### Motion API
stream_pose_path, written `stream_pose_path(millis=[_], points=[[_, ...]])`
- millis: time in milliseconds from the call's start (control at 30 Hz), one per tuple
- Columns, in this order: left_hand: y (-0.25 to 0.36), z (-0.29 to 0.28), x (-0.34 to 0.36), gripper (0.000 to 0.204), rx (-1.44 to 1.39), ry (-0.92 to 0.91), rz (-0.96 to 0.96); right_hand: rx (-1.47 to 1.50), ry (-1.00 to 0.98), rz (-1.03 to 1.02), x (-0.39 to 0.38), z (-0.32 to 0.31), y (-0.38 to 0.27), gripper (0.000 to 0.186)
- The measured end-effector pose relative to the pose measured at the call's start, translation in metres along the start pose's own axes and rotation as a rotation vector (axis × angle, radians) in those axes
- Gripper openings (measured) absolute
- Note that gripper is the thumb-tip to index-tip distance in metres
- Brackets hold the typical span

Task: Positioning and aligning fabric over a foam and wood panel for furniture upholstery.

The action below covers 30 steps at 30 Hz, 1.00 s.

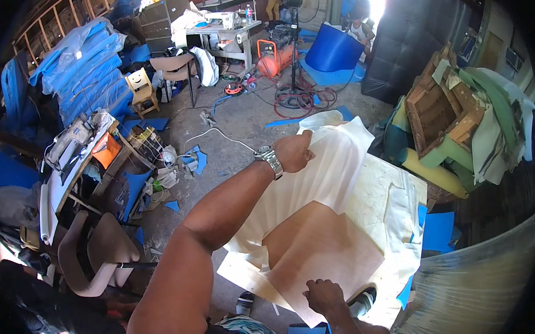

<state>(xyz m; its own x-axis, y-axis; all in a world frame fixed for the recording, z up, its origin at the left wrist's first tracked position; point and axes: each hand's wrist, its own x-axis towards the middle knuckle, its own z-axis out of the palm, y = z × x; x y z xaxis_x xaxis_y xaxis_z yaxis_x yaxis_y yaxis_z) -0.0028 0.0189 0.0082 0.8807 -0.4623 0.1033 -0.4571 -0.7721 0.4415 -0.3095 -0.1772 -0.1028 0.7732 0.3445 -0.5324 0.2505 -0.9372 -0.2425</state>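
Note:
My left hand (294, 153), a metal watch on its wrist, is closed on the edge of a thin white fabric (333, 148). The fabric rises in folds from the hand and drapes over the far part of a brown sheet (332, 248). That sheet lies at a slant on a pale wooden board (383, 188). Over the sheet's near edge is my right hand (324, 296), back upward and fingers curled in. Nothing shows in it, and I cannot tell whether it touches the sheet.
More white cloth (401, 226) lies along the board's right side. Brown chairs (99, 254) and a sewing machine (66, 144) stand at left. A red compressor (277, 57) with hoses is at the back. A wooden frame (440, 112) with foam is at right; blue scraps (197, 161) litter the floor.

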Motion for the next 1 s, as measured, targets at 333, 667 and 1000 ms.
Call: stream_pose_path(millis=[333, 667, 1000], points=[[0.004, -0.003, -0.002, 0.041, 0.008, 0.018, 0.007, -0.003, -0.025, 0.034, -0.002, -0.005, -0.003, 0.031], [0.001, -0.002, -0.001, 0.040, -0.002, -0.004, -0.006, -0.005, 0.021, -0.013, -0.001, 0.004, 0.002, 0.034], [-0.005, 0.005, 0.003, 0.041, 0.000, 0.010, 0.007, -0.015, -0.007, -0.001, -0.002, -0.003, -0.003, 0.033]])
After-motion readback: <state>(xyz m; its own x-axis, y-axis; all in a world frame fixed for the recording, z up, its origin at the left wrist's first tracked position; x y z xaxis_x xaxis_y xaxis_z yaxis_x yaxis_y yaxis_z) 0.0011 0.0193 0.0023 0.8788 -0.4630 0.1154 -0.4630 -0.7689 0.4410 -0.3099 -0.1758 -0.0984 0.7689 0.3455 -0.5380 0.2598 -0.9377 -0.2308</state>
